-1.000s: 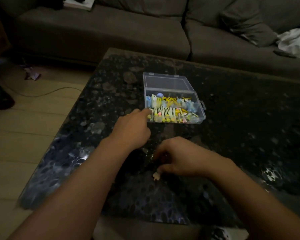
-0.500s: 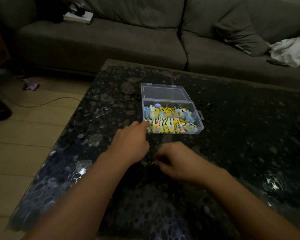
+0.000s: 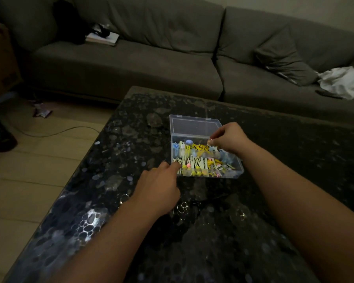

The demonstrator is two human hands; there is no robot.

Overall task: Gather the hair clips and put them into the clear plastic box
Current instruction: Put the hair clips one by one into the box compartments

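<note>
Head view: right hand (image 3: 229,137) grip pinches a hair clip (image 3: 209,142) over clear plastic box (image 3: 229,174); left hand (image 3: 159,186) grip loose.

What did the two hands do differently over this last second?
The right hand left the table in front of the person and rose over the clear plastic box, fingers pinched on something small, probably a clip. The left hand stayed put, fingertips at the box's near left corner. The box stayed open with its hair clips inside.
</note>
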